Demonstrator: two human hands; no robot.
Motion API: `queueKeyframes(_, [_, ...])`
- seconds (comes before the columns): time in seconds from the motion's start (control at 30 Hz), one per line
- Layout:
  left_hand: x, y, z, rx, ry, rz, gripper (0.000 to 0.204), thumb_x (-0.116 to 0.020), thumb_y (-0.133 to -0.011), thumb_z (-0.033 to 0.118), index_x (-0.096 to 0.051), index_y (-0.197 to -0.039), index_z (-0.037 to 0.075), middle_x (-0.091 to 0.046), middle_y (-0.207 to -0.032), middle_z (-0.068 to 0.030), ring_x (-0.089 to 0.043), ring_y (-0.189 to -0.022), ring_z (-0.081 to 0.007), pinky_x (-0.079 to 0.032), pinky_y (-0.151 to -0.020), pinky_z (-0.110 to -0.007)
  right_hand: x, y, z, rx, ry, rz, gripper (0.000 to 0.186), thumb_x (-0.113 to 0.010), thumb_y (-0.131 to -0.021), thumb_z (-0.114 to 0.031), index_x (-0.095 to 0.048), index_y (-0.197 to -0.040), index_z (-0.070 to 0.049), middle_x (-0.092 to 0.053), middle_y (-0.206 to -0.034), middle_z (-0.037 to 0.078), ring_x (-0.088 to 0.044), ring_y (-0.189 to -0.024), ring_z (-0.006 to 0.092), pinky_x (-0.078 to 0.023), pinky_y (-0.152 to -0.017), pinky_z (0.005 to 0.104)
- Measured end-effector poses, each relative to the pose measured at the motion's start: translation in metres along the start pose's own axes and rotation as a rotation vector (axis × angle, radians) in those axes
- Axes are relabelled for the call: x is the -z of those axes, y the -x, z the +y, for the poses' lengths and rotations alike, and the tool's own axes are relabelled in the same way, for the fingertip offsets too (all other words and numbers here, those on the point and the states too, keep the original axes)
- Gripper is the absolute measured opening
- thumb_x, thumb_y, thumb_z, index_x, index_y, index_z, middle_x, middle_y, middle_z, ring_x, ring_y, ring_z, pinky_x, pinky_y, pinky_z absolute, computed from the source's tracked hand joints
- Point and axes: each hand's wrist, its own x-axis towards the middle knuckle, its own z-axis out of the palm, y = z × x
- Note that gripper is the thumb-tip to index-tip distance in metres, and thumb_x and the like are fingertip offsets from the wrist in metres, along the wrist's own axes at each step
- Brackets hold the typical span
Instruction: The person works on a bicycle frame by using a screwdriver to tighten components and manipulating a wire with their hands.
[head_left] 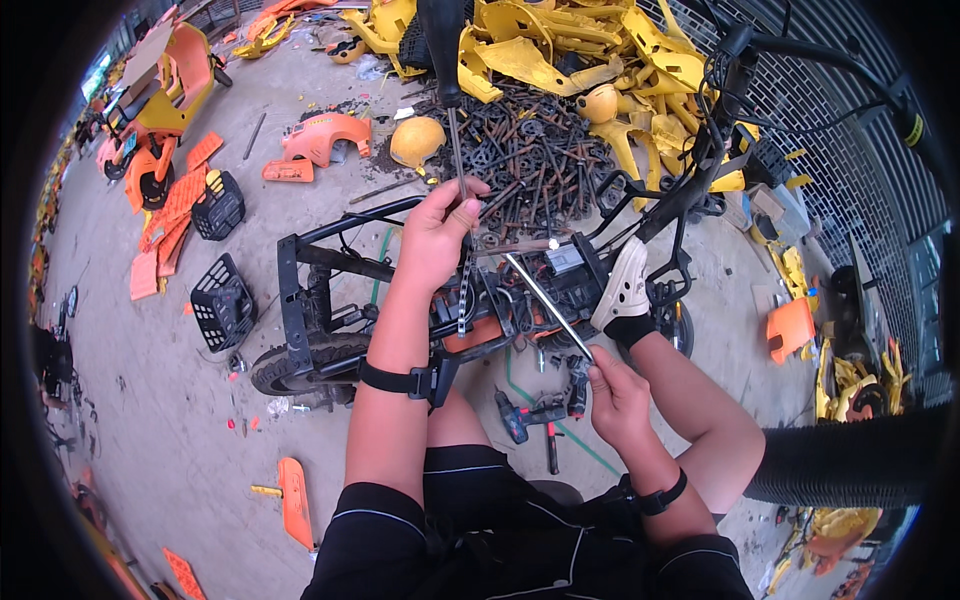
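Observation:
My left hand is closed around a metal rod that has a thick black upper end, held upright above a black scooter frame lying on the floor. A short chain hangs just below that hand; what it is fixed to is hidden. Lower and to the right, my right hand grips a slim silver rod, which slants up to the left over the frame's middle. My foot in a pale clog rests on the frame's right part.
Two cordless power tools, one a drill, and a red-and-black handled tool lie near my legs. Beyond the frame is a heap of dark metal parts with yellow panels. Black baskets lie left; a ribbed black hose is right.

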Motion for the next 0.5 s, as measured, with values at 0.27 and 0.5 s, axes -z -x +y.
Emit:
queueKeyframes(0.27, [-0.001,0.0,0.001,-0.004,-0.017,-0.002,0.019,-0.06,-0.099,0.011,-0.065,-0.116,0.003,-0.058,-0.085,0.0022,-0.054,-0.076,-0.0079,-0.047,-0.073,-0.024,0.006,0.002,-0.006,0.146,-0.024,0.107,0.024,-0.061,-0.097,-0.002,-0.065,-0.119,0.003,-0.071,-0.095,0.019,-0.07,-0.082,0.0258,-0.054,-0.075,0.0316])
queueKeyframes(0.5, [-0.001,0.001,0.005,0.003,-0.063,-0.016,0.02,-0.057,-0.102,0.013,-0.064,-0.119,0.003,-0.058,-0.085,0.0018,-0.056,-0.078,-0.009,-0.047,-0.074,-0.026,0.007,0.007,-0.01,0.185,-0.073,0.18,0.03,-0.062,-0.094,0.0,-0.066,-0.124,-0.003,-0.069,-0.088,0.017,-0.067,-0.071,0.0299,-0.054,-0.066,0.0343])
